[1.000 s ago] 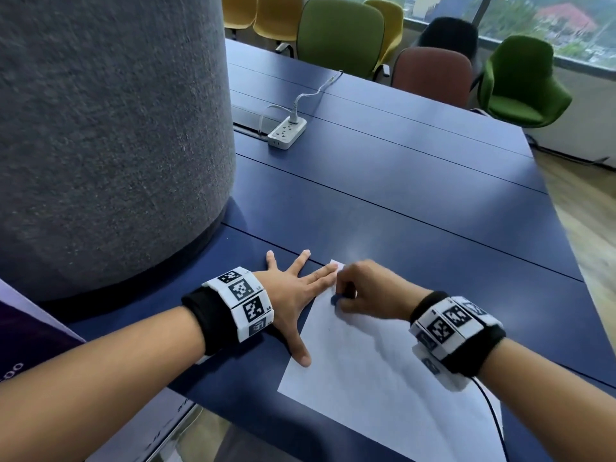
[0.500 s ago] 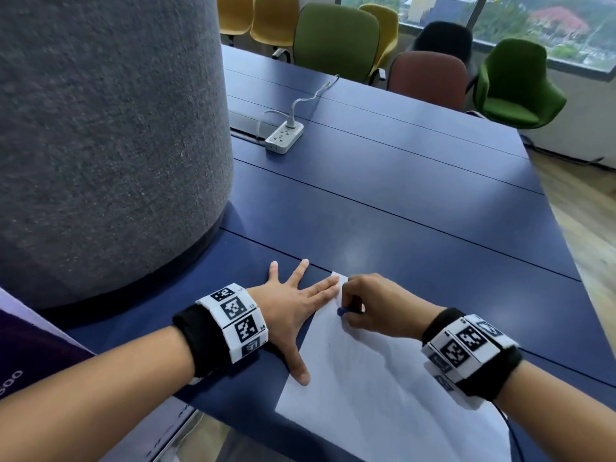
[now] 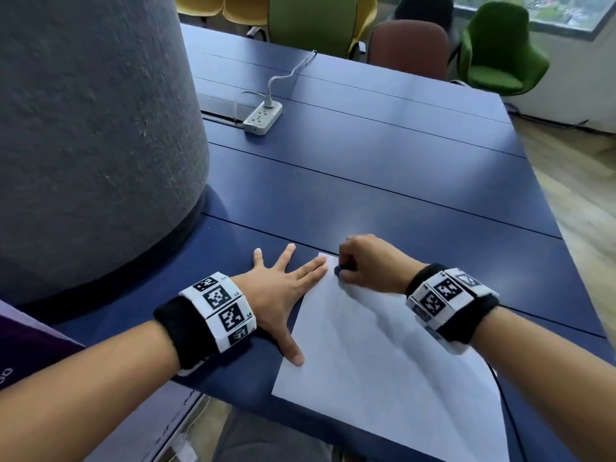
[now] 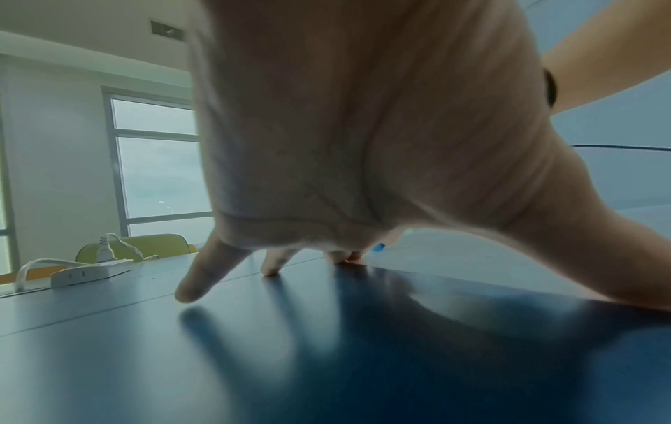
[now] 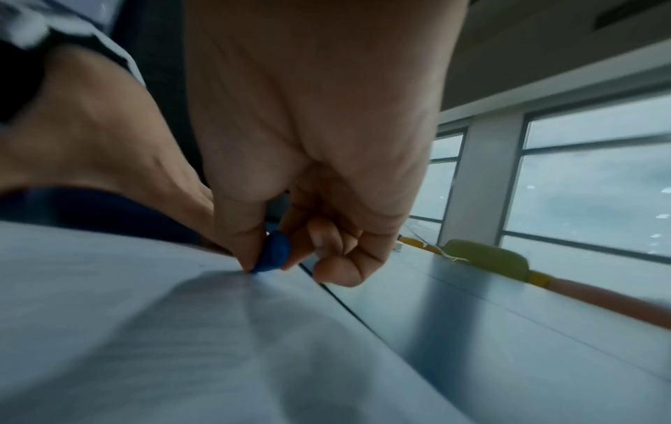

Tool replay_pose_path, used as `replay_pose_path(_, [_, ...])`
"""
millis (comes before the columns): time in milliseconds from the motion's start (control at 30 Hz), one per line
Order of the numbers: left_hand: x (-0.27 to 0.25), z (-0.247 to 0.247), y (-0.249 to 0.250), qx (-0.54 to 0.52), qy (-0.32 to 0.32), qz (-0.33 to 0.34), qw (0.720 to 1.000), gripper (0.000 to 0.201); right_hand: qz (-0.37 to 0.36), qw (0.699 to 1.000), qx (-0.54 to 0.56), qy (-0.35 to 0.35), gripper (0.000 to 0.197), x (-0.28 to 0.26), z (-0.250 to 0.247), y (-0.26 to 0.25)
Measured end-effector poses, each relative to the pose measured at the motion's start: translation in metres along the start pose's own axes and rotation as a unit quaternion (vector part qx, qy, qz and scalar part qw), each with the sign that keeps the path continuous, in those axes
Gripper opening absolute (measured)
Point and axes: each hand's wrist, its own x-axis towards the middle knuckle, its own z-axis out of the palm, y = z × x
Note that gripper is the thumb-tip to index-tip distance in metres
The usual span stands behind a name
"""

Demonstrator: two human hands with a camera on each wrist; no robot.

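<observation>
Far left, 9 to 11 o'clock of the head view: grey column (image 3: 93, 128), cut off by the top and left edges, meeting the blue table (image 3: 383, 181) at its base. At 8 o'clock: purple object (image 3: 30, 348), mostly out of frame, kind not determinable.

Left hand (image 3: 280, 291): pressed flat on the table, fingers straight and spread, holding nothing. Forefinger tip touching the far left corner of the white sheet (image 3: 383, 361); thumb tip touching the sheet's left edge at 6 o'clock of the palm. In the left wrist view, palm filling most of the frame, forefinger contact hidden behind it.

At 12 o'clock of the left hand, well apart: white power strip (image 3: 263, 118), cable leading off toward 1 o'clock.

Sheet flat on the table, at 3 to 5 o'clock of the left hand. Near right corner cut off by the bottom edge; right margin hidden under the right forearm.

Small blue piece (image 5: 274, 252): pinched between thumb and forefinger of the right hand (image 3: 370, 265), lower end touching the sheet just inside the far corner, at 3 o'clock of the left forefinger tip and just beside it. Largely covered by the fingers in the head view; kind not determinable. Remaining right fingers curled toward the palm.

At 1 to 2 o'clock, beyond the table: chairs (image 3: 500, 51), partly cut off by the top edge.
</observation>
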Motion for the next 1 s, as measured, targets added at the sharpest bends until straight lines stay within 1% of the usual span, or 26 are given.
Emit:
replay_pose_path(33, [0.001, 0.001, -0.001, -0.003, 0.003, 0.002, 1.000, 0.150, -0.002, 1.000, 0.007, 0.011, 0.016, 0.001, 0.001, 0.002])
replay_pose_path(67, [0.001, 0.001, -0.001, -0.007, 0.005, 0.004, 1.000, 0.150, -0.016, 1.000, 0.011, 0.006, 0.016, -0.001, 0.003, -0.002])
replay_pose_path(133, [0.001, 0.002, -0.002, -0.021, 0.010, 0.008, 1.000, 0.151, -0.074, 0.996, 0.014, -0.042, 0.011, -0.012, 0.010, -0.015])
replay_pose_path(167, [0.001, 0.001, -0.002, -0.024, 0.010, 0.010, 1.000, 0.151, -0.092, 0.993, 0.019, -0.069, 0.009, -0.017, 0.012, -0.019])
replay_pose_path(200, [0.001, 0.001, -0.002, -0.026, 0.007, 0.010, 1.000, 0.151, -0.094, 0.992, 0.021, -0.081, 0.010, -0.016, 0.011, -0.020])
replay_pose_path(233, [0.001, 0.001, -0.002, -0.025, 0.004, 0.009, 1.000, 0.151, -0.083, 0.994, 0.014, -0.070, 0.012, -0.011, 0.008, -0.017])
replay_pose_path(300, [0.001, 0.000, -0.002, -0.020, -0.004, 0.007, 1.000, 0.150, -0.029, 0.999, -0.002, -0.023, 0.016, 0.001, 0.000, -0.006])
replay_pose_path(333, [0.001, 0.001, -0.003, -0.017, -0.005, 0.006, 1.000, 0.150, -0.014, 1.000, -0.005, -0.005, 0.016, 0.004, -0.001, -0.002])
replay_pose_path(367, [0.001, 0.001, -0.003, -0.017, -0.004, 0.006, 1.000, 0.150, -0.016, 1.000, -0.005, 0.004, 0.016, 0.003, 0.000, -0.002])
replay_pose_path(400, [0.001, 0.001, -0.002, -0.020, -0.003, 0.007, 1.000, 0.150, -0.030, 1.000, -0.004, -0.001, 0.014, 0.000, 0.003, -0.006])
replay_pose_path(467, [0.000, 0.000, -0.002, -0.029, -0.001, 0.008, 1.000, 0.150, -0.082, 0.995, 0.004, -0.049, 0.013, -0.012, 0.012, -0.019])
replay_pose_path(500, [0.000, -0.001, -0.002, -0.028, -0.003, 0.008, 1.000, 0.150, -0.092, 0.993, 0.014, -0.073, 0.013, -0.017, 0.014, -0.021])
replay_pose_path(533, [0.000, -0.001, -0.002, -0.025, -0.006, 0.006, 1.000, 0.150, -0.086, 0.993, 0.019, -0.080, 0.014, -0.017, 0.012, -0.020])
replay_pose_path(567, [0.000, -0.001, -0.002, -0.022, -0.008, 0.004, 1.000, 0.150, -0.065, 0.996, 0.020, -0.066, 0.016, -0.013, 0.008, -0.015])
replay_pose_path(633, [0.000, -0.001, -0.001, -0.018, -0.014, 0.002, 1.000, 0.150, -0.020, 0.999, 0.029, -0.016, 0.015, -0.005, 0.001, -0.001])
replay_pose_path(667, [0.000, 0.000, -0.002, -0.016, -0.016, 0.001, 1.000, 0.150, -0.011, 0.999, 0.035, 0.000, 0.014, -0.004, 0.003, 0.003])
replay_pose_path(700, [0.001, 0.000, -0.001, -0.018, -0.014, 0.003, 1.000, 0.150, -0.014, 0.999, 0.032, 0.003, 0.013, -0.006, 0.004, 0.001])
replay_pose_path(733, [0.001, 0.000, -0.001, -0.018, -0.015, 0.005, 1.000, 0.150, -0.030, 0.999, 0.031, -0.010, 0.012, -0.011, 0.008, -0.003])
replay_pose_path(800, [0.000, -0.001, -0.001, -0.022, -0.010, 0.007, 1.000, 0.150, -0.070, 0.995, 0.035, -0.060, 0.010, -0.020, 0.013, -0.015])
replay_pose_path(833, [0.000, -0.001, -0.001, -0.022, -0.010, 0.006, 1.000, 0.149, -0.074, 0.994, 0.034, -0.074, 0.011, -0.022, 0.012, -0.016])
replay_pose_path(867, [-0.001, -0.002, -0.001, -0.020, -0.012, 0.005, 1.000, 0.149, -0.064, 0.995, 0.032, -0.066, 0.013, -0.018, 0.009, -0.013])
replay_pose_path(933, [0.000, -0.002, -0.001, -0.018, -0.015, 0.004, 1.000, 0.149, -0.020, 0.999, 0.037, -0.021, 0.014, -0.009, 0.001, -0.001])
replay_pose_path(1000, [0.000, -0.002, 0.000, -0.020, -0.015, 0.004, 1.000, 0.149, -0.011, 0.999, 0.040, -0.004, 0.012, -0.009, 0.003, 0.002])
